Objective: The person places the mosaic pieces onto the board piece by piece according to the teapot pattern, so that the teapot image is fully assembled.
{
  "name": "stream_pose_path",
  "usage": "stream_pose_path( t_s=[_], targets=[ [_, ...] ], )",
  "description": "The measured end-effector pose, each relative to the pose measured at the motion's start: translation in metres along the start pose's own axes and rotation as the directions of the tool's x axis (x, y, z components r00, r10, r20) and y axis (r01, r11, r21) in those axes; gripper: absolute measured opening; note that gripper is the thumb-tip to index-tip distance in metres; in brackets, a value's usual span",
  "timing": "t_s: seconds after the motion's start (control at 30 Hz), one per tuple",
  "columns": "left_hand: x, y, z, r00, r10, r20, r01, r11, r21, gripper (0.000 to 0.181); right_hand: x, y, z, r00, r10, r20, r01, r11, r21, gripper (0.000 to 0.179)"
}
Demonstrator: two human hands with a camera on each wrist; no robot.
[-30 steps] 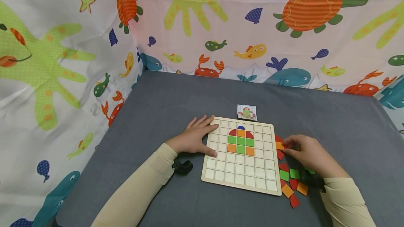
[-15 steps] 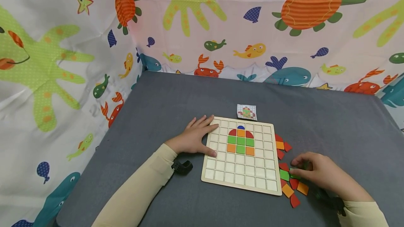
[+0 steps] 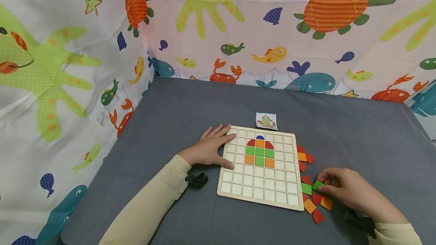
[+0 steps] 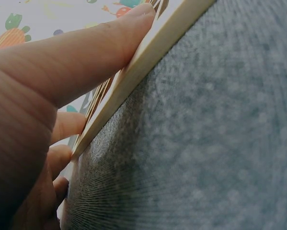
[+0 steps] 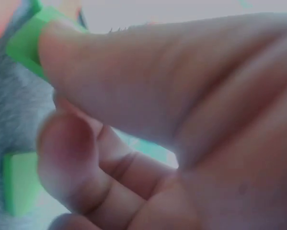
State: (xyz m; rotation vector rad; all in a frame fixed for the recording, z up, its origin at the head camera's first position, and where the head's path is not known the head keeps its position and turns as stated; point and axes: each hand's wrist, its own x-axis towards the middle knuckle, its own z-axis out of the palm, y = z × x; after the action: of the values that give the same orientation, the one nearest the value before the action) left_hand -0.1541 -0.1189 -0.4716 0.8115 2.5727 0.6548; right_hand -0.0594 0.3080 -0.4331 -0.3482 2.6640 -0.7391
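Note:
My left hand (image 3: pixel 208 149) lies with spread fingers over the left rim of a wooden grid board (image 3: pixel 257 191); in the left wrist view its thumb (image 4: pixel 90 52) presses on the rim. Set in the grid are a blue half-round tile (image 3: pixel 260 137), red curved tiles (image 3: pixel 251 143), and green (image 3: pixel 260 152) and orange square tiles (image 3: pixel 249 160). To the right of the board, my right hand (image 3: pixel 351 188) pinches a green square tile (image 3: pixel 318 186) between thumb and fingers. That green tile (image 5: pixel 26 45) shows tilted at the thumb tip in the right wrist view.
Loose tiles lie along the board's right edge: a green square (image 3: pixel 307 188), orange squares (image 3: pixel 310 206) and several red curved ones (image 3: pixel 318 216). A small printed pattern card (image 3: pixel 267 121) sits behind the board. Grey cloth (image 3: pixel 190 105) covers the table, with a printed curtain (image 3: pixel 211 56) behind.
My right hand has moved from the orange and red tiles beside the board down toward the nearer loose tiles and has taken a green square tile. The left hand has stayed in place.

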Motion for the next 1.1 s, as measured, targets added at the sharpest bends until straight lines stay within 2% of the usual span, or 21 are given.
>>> stream_pose_path(
  t_s=[0.27,0.4,0.6,0.83,1.1],
  targets=[
    [-0.002,-0.002,0.002,1.0,0.001,0.014,-0.001,1.0,-0.016,0.112,0.011,-0.029,-0.001,0.999,-0.033,-0.029,0.033,0.999,0.002,0.013],
    [-0.002,-0.002,0.003,1.0,0.0,0.013,0.0,1.0,-0.026,0.112,0.023,-0.049,0.004,0.996,-0.089,-0.032,0.09,0.995,0.033,0.014],
    [-0.002,-0.002,0.004,1.0,-0.004,0.004,0.004,1.0,-0.017,0.111,0.046,-0.071,0.014,0.986,-0.166,-0.01,0.166,0.986,0.028,0.014],
    [0.0,-0.003,0.004,1.0,0.001,0.007,-0.001,1.0,-0.016,0.112,0.063,-0.083,0.027,0.97,-0.243,0.012,0.242,0.969,0.054,0.015],
    [0.0,-0.002,0.001,1.0,0.0,0.003,0.0,1.0,-0.013,0.112,0.069,-0.085,0.032,0.964,-0.266,0.02,0.264,0.963,0.059,0.013]
  ],
)
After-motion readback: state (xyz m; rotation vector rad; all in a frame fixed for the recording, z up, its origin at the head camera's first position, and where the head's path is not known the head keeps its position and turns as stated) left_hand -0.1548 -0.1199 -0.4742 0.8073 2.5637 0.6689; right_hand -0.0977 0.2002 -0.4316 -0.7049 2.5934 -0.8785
